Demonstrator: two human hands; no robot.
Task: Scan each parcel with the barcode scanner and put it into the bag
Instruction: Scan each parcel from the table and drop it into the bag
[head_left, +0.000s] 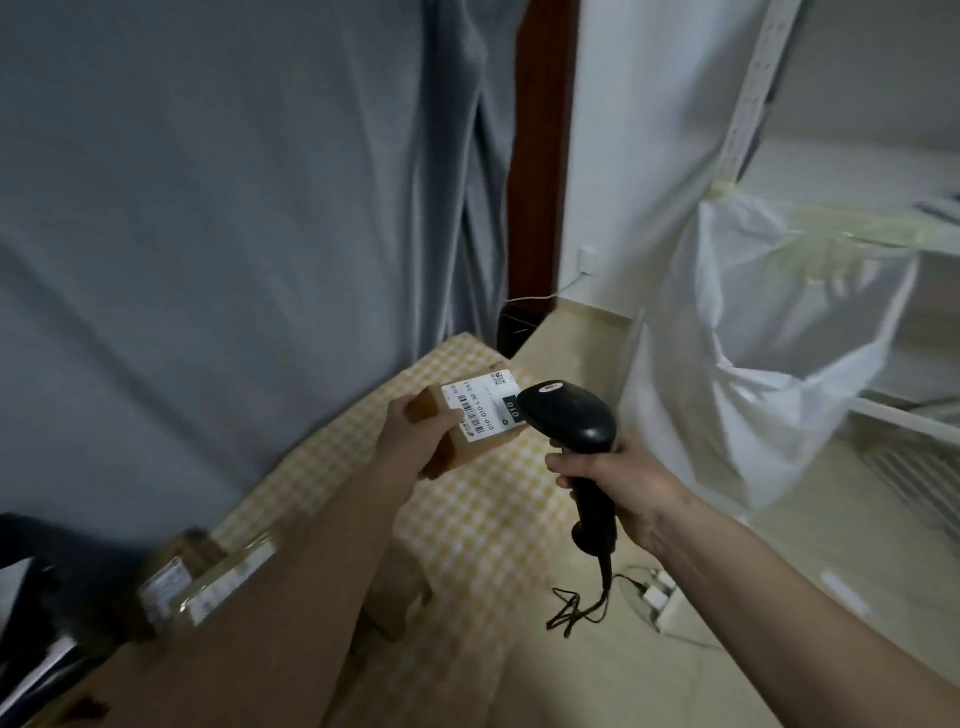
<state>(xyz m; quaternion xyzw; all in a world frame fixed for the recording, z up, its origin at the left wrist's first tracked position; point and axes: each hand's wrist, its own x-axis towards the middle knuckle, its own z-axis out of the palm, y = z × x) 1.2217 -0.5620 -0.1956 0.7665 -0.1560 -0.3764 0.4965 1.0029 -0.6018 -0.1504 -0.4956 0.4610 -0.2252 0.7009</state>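
My left hand (415, 434) grips a small brown cardboard parcel (475, 423) with a white barcode label facing up, held above the table. My right hand (623, 486) grips the handle of a black barcode scanner (571, 415); its head sits right beside the parcel's label, at the right end. The scanner's cable (582, 608) hangs down to the floor. A large white plastic bag (779, 353) hangs open at the right, tied to a white shelf frame.
A table with a yellow checked cloth (467, 519) lies below my hands. More labelled parcels (202, 582) lie at its near left end, partly behind my left forearm. Grey curtain (234, 208) at left, white shelving (893, 431) at right, a power strip (654, 595) on the floor.
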